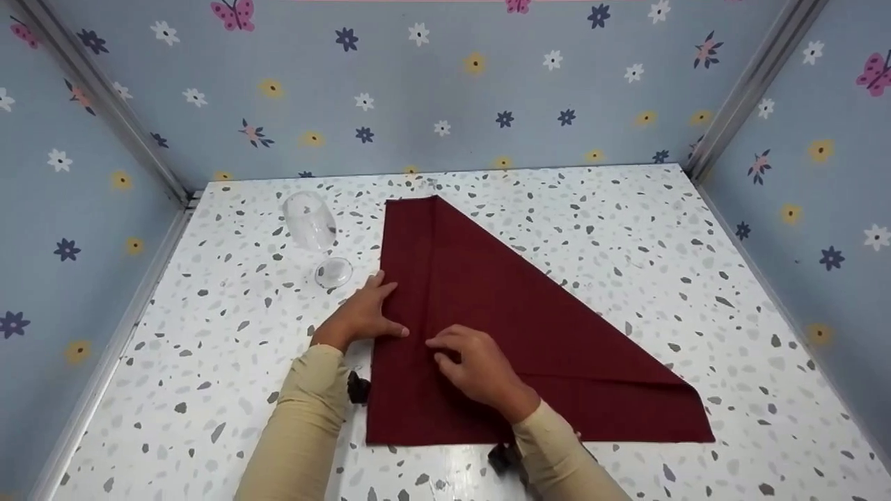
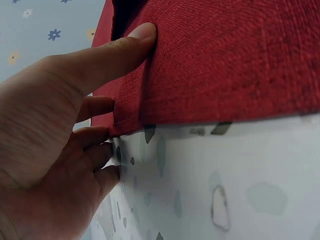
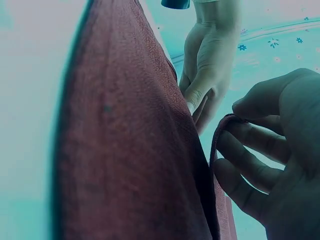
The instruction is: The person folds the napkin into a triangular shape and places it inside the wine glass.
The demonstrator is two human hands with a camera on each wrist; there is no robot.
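A dark red cloth napkin (image 1: 487, 292) lies on the speckled table, folded with a long slanting edge on the right and a straight strip down the left. My left hand (image 1: 365, 313) rests at its left edge. In the left wrist view, the thumb (image 2: 142, 35) lies straight on the cloth while the other fingers spread by the edge, partly hidden behind it. My right hand (image 1: 477, 365) pinches the fold line near the middle of the napkin. Its curled fingers meet a raised cloth edge (image 3: 216, 150) in the right wrist view.
A clear stemmed glass (image 1: 310, 219) stands left of the napkin, beyond my left hand. Flower-patterned panels (image 1: 445, 83) enclose the back and both sides of the white speckled table (image 1: 209, 334).
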